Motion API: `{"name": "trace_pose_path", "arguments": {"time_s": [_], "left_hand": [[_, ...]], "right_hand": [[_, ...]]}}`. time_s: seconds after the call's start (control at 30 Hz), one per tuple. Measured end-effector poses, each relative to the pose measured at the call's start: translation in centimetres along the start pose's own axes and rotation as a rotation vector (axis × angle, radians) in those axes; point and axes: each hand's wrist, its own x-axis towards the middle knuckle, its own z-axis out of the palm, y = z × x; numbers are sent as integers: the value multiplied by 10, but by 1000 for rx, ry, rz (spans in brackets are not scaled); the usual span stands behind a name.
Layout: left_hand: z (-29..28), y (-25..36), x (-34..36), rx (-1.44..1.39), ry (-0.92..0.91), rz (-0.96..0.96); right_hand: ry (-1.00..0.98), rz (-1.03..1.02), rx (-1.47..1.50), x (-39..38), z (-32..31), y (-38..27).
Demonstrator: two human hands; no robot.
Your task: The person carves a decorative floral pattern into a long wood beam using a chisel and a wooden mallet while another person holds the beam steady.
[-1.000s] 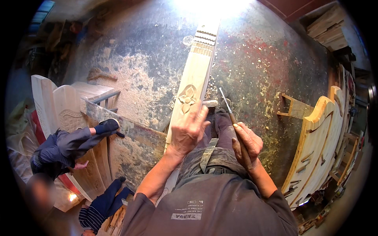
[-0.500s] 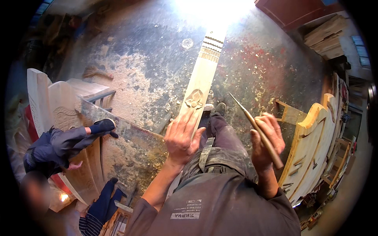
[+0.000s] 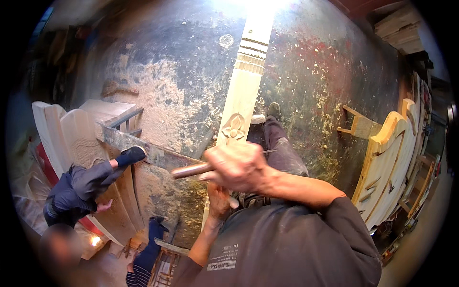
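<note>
A long pale wooden board [image 3: 245,91] runs away from me, carved with a four-petalled flower [image 3: 234,126] and wavy grooves farther up. My right hand [image 3: 241,165], slightly blurred, is closed round a carving chisel [image 3: 191,171]. Its brown wooden handle sticks out to the left and its thin metal blade to the right. Just below the flower, this hand crosses over the board and my left hand. My left hand [image 3: 220,201] is by the board's near part, its fingers mostly hidden under the right hand. A small pale rounded end beside it is unclear.
A carved chair-like wooden piece [image 3: 79,131] and a seated person [image 3: 79,189] are at left, with another person's legs [image 3: 150,248] below. At right stands a yellowish carved panel [image 3: 382,167] with several tools on it. Wood shavings [image 3: 162,91] litter the floor.
My right hand has swung left with the chisel, from beside the board to over it; the blade now points right. My left hand has drawn back toward me, off its place below the flower.
</note>
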Motion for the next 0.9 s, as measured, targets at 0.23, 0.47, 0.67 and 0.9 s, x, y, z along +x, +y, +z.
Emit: {"name": "trace_pose_path", "arguments": {"time_s": [0.23,0.47,0.67,0.9], "left_hand": [[5,-5,-7,-127,131,45],[12,-1,-2,-188,180,86],[16,3,10,-226,206,117],[21,5,32,-267,214,139]], "right_hand": [[-143,-268,280,6,80,-10],[-281,-303,388,10,90,-8],[-307,-256,388,19,95,-9],[-296,-210,427,22,91,-8]]}}
